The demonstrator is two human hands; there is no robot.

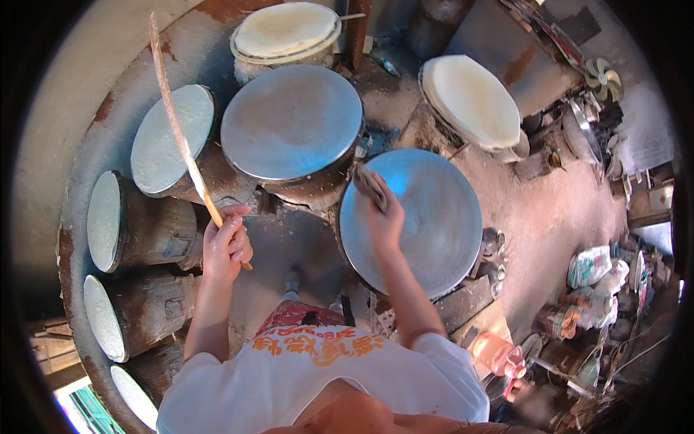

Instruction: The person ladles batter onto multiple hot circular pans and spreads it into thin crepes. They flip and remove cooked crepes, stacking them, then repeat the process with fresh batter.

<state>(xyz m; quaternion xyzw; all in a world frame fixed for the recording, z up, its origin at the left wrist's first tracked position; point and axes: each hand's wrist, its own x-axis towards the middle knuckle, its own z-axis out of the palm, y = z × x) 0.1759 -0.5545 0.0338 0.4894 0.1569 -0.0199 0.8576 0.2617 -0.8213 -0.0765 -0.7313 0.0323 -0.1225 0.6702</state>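
My left hand is closed around the lower end of a long, thin, slightly curved wooden stick. The stick points up and away, past the buckets on the left. In my right hand is a dark, flat wiping pad, which looks like folded cloth. This pad is at the left part of a round grey griddle; whether it touches the surface I cannot tell. A second round griddle, with a brownish patch and a bluish sheen, sits farther off to the left.
Along the left stand several buckets, with white stuff at their tops. Pale, thin flatbreads are stacked at the far right, and another pile lies at the back. Beside me on the right are a reddish plastic jug, bags and clutter.
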